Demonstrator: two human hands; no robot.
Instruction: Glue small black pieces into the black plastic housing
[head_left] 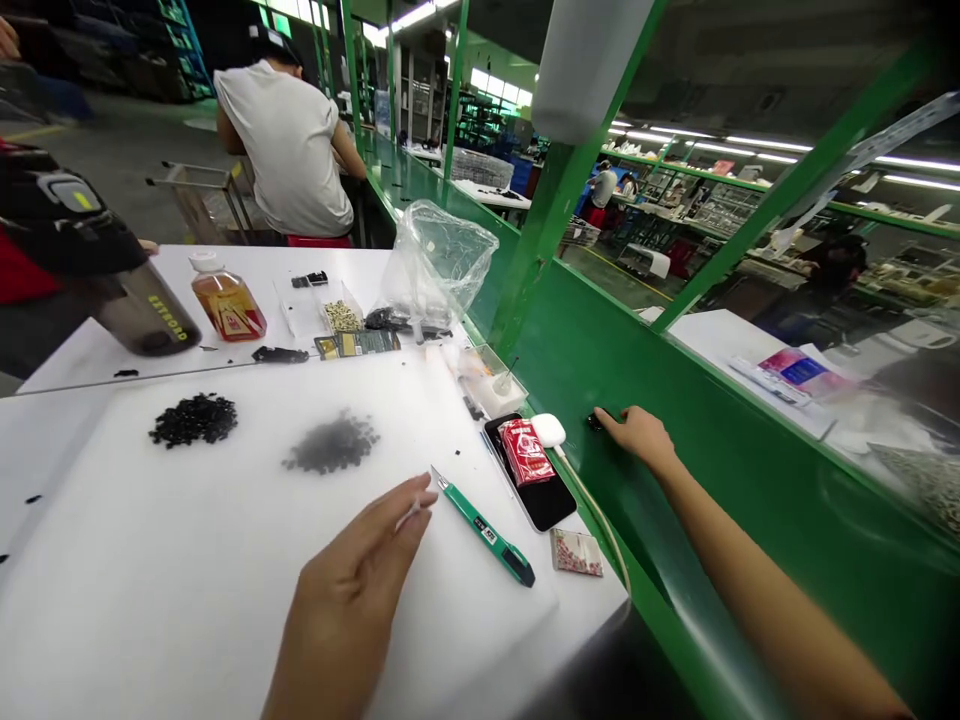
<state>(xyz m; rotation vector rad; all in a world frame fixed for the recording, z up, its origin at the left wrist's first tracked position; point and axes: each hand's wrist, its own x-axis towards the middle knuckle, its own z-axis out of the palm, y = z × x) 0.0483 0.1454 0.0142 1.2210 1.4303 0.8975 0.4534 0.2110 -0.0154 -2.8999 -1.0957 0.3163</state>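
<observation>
Work position at the bench [581, 610], seen from the head-worn camera. The left hand [356, 580] lies over the right part of a white plastic board [112, 570], its fingers [401, 510] drawn loosely together. A pale sliver [410, 515] appears to sit between them, but whether the grip is closed on it cannot be told. The sliver looks thin and flimsy, suited only to a fingertip pinch. Just beside the fingertips lies a green snap-off utility knife [486, 530], its blade end toward the hand. It should handle as light and stiff, best taken by the body, clear of the sharp blade. The right hand [634, 435] reaches past the bench's right edge to a green panel [720, 480], its grip unclenched and fingers extended, with the tips at a small black piece [595, 422], too small to identify and likely light. Toward the board's left lie a heap of black granules [193, 420] and a blurred grey heap [331, 442]. Near its right edge rests a smartphone [551, 505] beneath a red packet [526, 452].
</observation>
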